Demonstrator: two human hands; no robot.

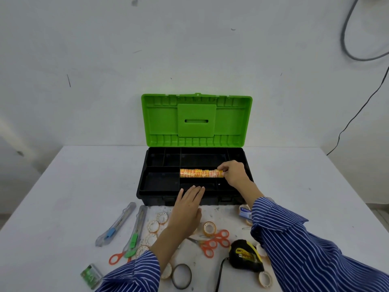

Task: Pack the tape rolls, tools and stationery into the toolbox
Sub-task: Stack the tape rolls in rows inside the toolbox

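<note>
Early stage: only the orange tape-roll stack (200, 173) lies in the toolbox (160, 182) tray, right hand (232, 172) pinching its end, left hand (187, 209) flat-fingered on the rim; loose tape rolls (209, 227), cutters (117, 223), scissors (216, 241), tape measure (245, 255) unpacked on the surface (63, 197).

Toolbox (147, 186) left compartments free, tape stack (200, 173) mid-tray

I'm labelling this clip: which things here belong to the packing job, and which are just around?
Job: toolbox; orange tape stack gripped by right hand; left hand; utility knives; orange scissors; tape measure; loose tape rolls.
Around: wall cables; table.
</note>
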